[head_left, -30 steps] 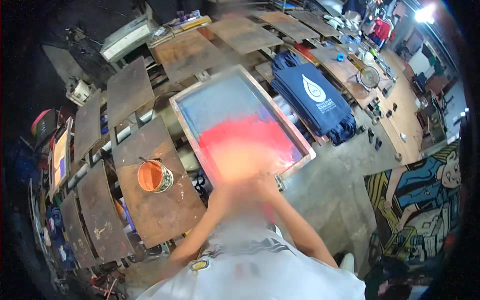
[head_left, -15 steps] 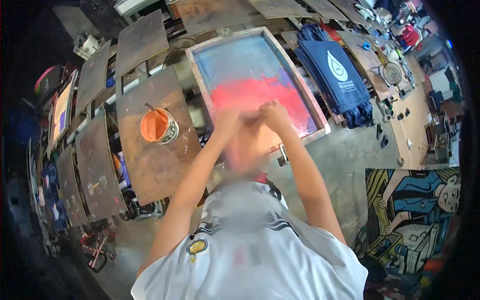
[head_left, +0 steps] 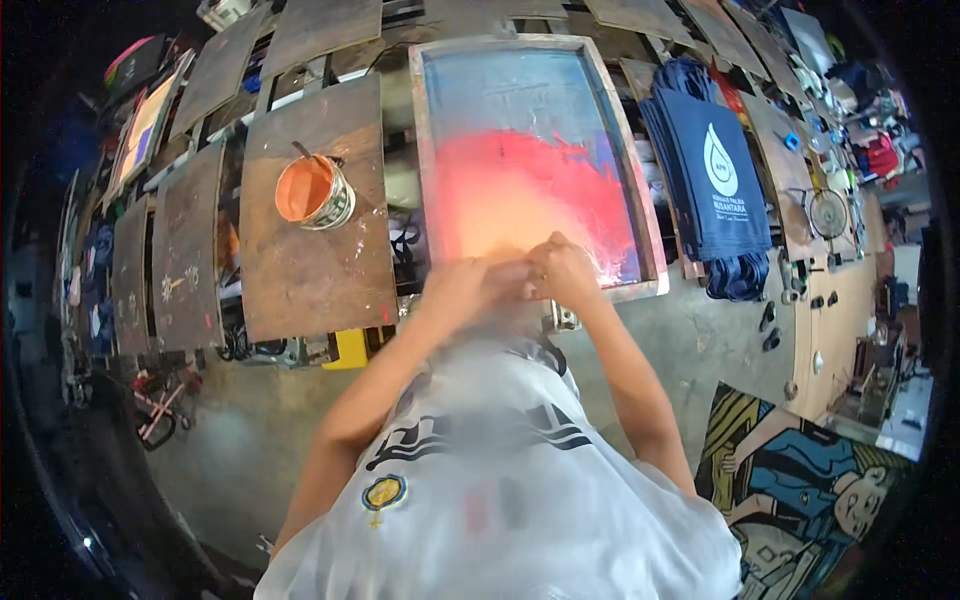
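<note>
A wooden-framed printing screen [head_left: 622, 150] lies in front of me, its mesh bluish at the far end. Red-pink ink [head_left: 505, 165] covers the middle and near part of the mesh. At the frame's near edge, my left hand [head_left: 455, 290] and my right hand [head_left: 562, 270] are closed close together on what looks like a squeegee [head_left: 512, 280]. Blur hides much of the squeegee and its blade. The right hand's fingers are curled over its right end; those of the left are smeared.
On the board [head_left: 275, 280] to the left stands a bucket [head_left: 340, 205] of orange ink with a stick in it. Navy printed fabric bags [head_left: 700, 170] lie stacked at the right. More boards [head_left: 190, 250] line the left. A painted panel [head_left: 790, 480] lies at the lower right.
Both hands have drawn the squeegee toward me, closer to the screen's near edge. My view has turned, so the boards and screen sit straighter and slightly higher in the picture.
</note>
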Available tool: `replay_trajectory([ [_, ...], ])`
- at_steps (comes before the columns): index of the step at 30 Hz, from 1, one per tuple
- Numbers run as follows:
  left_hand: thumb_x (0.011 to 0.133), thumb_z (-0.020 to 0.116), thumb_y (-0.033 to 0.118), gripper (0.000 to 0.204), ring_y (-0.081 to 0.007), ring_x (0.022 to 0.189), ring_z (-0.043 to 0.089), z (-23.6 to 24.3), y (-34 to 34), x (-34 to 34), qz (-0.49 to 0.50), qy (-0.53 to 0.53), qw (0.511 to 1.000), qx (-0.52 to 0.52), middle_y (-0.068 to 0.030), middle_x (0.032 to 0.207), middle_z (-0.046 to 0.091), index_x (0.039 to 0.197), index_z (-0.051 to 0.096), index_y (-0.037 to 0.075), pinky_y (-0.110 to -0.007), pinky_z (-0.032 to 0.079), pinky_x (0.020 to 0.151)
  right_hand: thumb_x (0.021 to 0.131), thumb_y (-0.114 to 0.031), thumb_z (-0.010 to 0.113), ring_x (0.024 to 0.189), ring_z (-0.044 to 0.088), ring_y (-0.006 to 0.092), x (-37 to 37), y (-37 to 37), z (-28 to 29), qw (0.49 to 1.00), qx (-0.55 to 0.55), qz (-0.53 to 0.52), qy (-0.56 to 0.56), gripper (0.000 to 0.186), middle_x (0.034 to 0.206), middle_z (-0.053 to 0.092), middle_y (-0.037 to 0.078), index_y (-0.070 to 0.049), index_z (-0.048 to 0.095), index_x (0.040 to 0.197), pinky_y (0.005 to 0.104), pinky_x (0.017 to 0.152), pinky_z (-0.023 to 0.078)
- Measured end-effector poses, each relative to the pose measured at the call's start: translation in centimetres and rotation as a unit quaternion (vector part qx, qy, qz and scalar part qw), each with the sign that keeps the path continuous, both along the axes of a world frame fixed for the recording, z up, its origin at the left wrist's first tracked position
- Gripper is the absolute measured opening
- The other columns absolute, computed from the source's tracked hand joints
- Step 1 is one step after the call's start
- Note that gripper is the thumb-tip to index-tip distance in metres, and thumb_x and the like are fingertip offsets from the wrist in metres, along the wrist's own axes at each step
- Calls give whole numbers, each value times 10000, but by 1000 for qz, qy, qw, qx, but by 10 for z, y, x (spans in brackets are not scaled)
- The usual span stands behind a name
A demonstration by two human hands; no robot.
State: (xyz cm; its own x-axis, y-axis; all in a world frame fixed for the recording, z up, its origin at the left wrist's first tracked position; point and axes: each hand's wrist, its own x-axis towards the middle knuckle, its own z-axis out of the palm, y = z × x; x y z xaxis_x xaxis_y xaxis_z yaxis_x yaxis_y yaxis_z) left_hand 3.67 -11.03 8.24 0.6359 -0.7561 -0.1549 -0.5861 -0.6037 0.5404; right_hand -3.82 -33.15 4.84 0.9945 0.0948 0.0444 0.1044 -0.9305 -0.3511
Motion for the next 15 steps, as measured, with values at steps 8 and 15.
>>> replay_trajectory([
  [8,824,735,274,358,-422,974,642,-35,16,4,-21,57,998,-14,-231,995,663,1025,587,17,-502,511,807,680,-237,762,959,657,312,7,0,18,988,3,58,143,249,878,716,110,-92,709,875,444,779,560],
  [15,710,830,324,483,-365,916,663,-51,5,2,34,-64,996,47,-132,963,671,1055,587,88,-484,524,743,705,-301,776,944,671,292,26,-1,2,985,-51,101,128,399,921,723,100,-100,681,1037,439,757,563],
])
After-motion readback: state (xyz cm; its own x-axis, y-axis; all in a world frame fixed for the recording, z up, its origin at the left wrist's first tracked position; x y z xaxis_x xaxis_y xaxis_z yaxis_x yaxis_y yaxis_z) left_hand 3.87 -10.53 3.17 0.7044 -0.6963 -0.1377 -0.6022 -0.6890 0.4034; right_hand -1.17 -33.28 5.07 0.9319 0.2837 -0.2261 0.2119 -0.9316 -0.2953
